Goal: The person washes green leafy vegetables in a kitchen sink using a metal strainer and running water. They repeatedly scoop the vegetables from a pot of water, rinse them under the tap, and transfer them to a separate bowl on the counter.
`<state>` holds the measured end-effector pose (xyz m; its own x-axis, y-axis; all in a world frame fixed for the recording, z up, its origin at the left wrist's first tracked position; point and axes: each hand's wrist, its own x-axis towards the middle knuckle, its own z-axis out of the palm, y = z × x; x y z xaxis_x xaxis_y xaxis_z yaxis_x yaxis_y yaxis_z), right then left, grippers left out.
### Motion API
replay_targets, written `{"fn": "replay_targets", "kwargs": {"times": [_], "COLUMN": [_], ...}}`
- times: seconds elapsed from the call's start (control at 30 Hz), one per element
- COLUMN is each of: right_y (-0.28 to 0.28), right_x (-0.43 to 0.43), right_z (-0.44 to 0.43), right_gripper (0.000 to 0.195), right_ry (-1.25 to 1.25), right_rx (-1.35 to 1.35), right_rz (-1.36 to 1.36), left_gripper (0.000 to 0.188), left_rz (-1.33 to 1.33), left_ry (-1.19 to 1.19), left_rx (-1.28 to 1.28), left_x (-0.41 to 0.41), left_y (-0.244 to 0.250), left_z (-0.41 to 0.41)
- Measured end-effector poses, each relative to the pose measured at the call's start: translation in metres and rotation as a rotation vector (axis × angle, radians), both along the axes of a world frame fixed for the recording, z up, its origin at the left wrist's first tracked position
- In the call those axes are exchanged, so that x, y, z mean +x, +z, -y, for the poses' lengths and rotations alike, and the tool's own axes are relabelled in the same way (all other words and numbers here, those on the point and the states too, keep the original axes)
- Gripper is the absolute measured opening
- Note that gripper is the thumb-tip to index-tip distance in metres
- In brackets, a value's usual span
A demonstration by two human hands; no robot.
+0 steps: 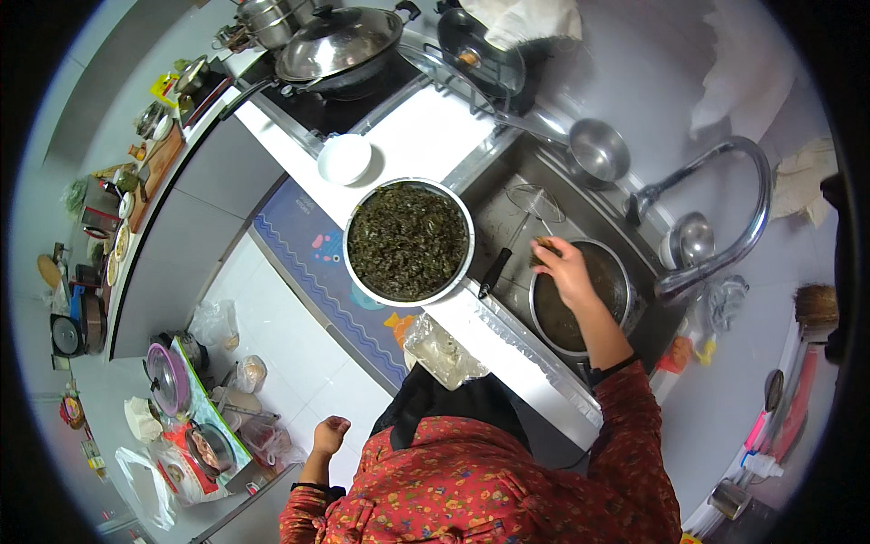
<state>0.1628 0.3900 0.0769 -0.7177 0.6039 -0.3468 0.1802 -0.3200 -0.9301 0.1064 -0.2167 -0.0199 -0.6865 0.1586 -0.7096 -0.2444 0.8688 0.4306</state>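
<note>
My right hand is over the sink, pinching a small brownish-green clump between thumb and fingers. Beneath that hand and forearm, a round metal pot sits in the sink, holding murky brown liquid. To the left, a wide metal basin heaped with dark green, wet-looking leafy greens rests at the counter's edge. A wire-mesh skimmer with a black handle lies in the sink between basin and pot. Down by my side hangs my left hand, fingers curled, with nothing visible in it.
A white bowl stands on the counter near the stove, where a lidded wok sits. The curved faucet and a steel ladle are at the sink's far side. A plastic-lined bin stands before me.
</note>
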Motion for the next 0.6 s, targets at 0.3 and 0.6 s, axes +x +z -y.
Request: {"fn": "replay_targets", "kwargs": {"times": [0.3, 0.6], "right_y": [0.054, 0.054], "right_x": [-0.144, -0.097], "right_z": [0.106, 0.060], "right_gripper": [0.037, 0.018], "right_ry": [0.406, 0.030], "right_rx": [0.923, 0.565], "right_rz": [-0.300, -0.258], "left_gripper": [0.024, 0.022], "left_rz": [-0.006, 0.005], "left_ry": [0.111, 0.179], "left_rx": [0.017, 0.029], "left_x": [0.014, 0.036], "left_y": [-0.004, -0.019], "left_z": [0.020, 0.050]}}
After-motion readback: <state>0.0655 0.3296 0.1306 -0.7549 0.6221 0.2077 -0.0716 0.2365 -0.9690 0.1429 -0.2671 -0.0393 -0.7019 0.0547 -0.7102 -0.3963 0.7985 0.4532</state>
